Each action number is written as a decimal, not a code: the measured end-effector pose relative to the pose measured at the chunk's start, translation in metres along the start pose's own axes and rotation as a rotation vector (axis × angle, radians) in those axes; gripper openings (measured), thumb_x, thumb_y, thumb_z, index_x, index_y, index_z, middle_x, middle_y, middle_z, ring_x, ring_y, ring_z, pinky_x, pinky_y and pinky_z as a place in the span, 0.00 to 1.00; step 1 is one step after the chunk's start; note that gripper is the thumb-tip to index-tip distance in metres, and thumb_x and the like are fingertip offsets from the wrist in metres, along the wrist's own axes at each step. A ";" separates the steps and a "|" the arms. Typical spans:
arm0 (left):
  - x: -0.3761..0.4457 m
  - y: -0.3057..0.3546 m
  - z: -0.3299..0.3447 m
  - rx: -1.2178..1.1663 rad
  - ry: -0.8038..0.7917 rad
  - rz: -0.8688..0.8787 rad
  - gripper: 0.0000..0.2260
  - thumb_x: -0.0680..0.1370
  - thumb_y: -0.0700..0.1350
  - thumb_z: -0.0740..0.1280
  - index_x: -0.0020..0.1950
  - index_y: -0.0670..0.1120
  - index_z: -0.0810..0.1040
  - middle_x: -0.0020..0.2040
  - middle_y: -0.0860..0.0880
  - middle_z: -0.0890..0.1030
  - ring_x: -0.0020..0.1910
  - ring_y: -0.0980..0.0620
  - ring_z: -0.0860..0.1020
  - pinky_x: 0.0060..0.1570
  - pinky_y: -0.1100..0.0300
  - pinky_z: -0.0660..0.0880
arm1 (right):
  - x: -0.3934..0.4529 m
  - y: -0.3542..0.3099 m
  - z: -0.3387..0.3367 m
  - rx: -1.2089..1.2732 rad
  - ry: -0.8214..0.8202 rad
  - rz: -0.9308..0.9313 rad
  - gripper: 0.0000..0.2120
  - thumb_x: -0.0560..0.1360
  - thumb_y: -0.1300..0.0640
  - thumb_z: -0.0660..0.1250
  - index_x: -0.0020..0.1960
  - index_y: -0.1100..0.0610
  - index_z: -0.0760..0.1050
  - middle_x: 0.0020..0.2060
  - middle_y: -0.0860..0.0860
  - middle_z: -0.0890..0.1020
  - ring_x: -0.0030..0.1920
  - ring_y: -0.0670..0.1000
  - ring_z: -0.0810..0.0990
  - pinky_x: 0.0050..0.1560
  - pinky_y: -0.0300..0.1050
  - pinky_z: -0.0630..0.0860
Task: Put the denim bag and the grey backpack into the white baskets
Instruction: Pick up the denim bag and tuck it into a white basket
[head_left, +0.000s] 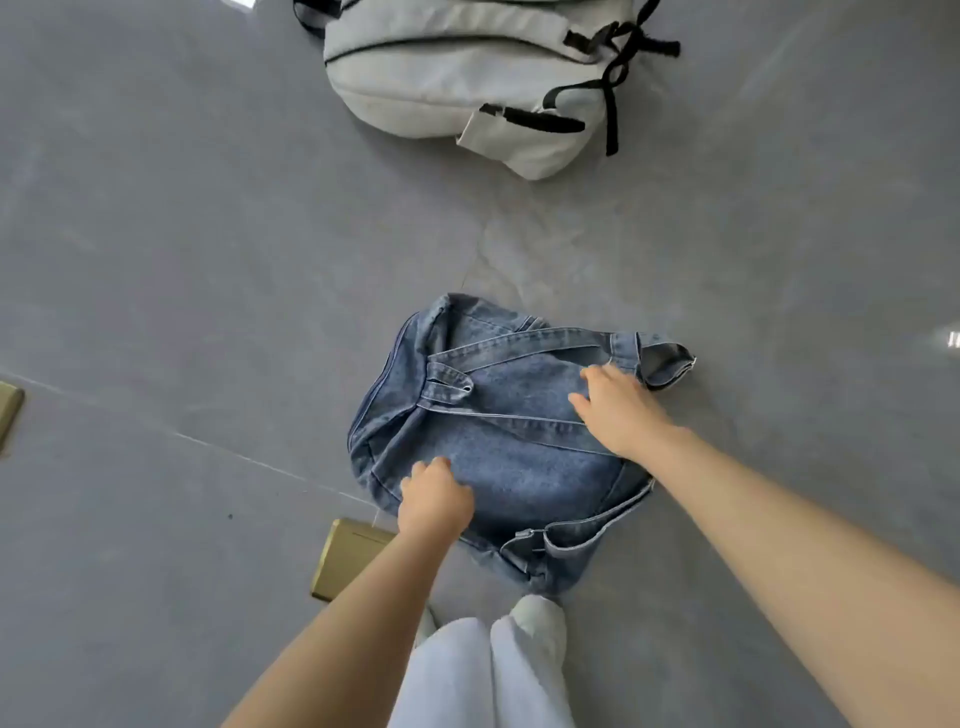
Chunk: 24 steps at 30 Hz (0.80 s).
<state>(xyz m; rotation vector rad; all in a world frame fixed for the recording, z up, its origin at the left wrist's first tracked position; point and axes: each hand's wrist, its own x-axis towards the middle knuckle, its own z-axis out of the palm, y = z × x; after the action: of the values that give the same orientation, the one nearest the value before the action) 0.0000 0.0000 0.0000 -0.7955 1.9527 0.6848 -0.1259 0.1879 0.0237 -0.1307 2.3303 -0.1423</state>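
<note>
The blue denim bag (509, 436) lies flat on the grey floor just ahead of my feet, straps facing up. My left hand (434, 501) rests on its near left edge with fingers curled into the cloth. My right hand (618, 410) lies on its right side, fingers spread over a strap near the top loop. The light grey backpack (467, 67) with black straps lies farther ahead at the top of the view, partly cut off. No white basket is in view.
Two brass floor plates sit in the grey tiled floor: one (348, 558) beside my left forearm, one (9, 413) at the left edge. My white trousers and shoe (540, 623) are at the bottom.
</note>
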 end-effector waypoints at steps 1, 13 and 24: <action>0.010 -0.002 0.005 0.051 0.011 0.010 0.22 0.78 0.44 0.62 0.71 0.44 0.66 0.70 0.42 0.67 0.69 0.39 0.65 0.65 0.49 0.66 | 0.011 -0.001 0.007 -0.006 0.006 -0.003 0.21 0.82 0.50 0.56 0.70 0.61 0.65 0.68 0.60 0.71 0.68 0.63 0.69 0.66 0.56 0.68; 0.039 -0.015 0.034 -0.036 0.286 0.050 0.09 0.76 0.40 0.64 0.49 0.44 0.83 0.50 0.44 0.82 0.53 0.41 0.78 0.42 0.55 0.71 | 0.060 0.006 0.035 -0.027 0.144 0.005 0.12 0.80 0.58 0.62 0.62 0.61 0.72 0.61 0.60 0.77 0.61 0.63 0.72 0.58 0.56 0.72; -0.057 0.015 -0.010 -0.837 0.211 -0.129 0.06 0.75 0.42 0.65 0.47 0.44 0.82 0.42 0.43 0.84 0.39 0.49 0.79 0.40 0.57 0.74 | -0.037 0.004 -0.033 0.342 0.112 0.107 0.14 0.80 0.52 0.60 0.57 0.63 0.69 0.56 0.64 0.79 0.56 0.65 0.77 0.46 0.51 0.68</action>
<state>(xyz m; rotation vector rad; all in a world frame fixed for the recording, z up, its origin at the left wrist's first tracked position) 0.0056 0.0169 0.0566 -1.5268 1.7456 1.4156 -0.1246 0.1994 0.0715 0.1762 2.3790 -0.5015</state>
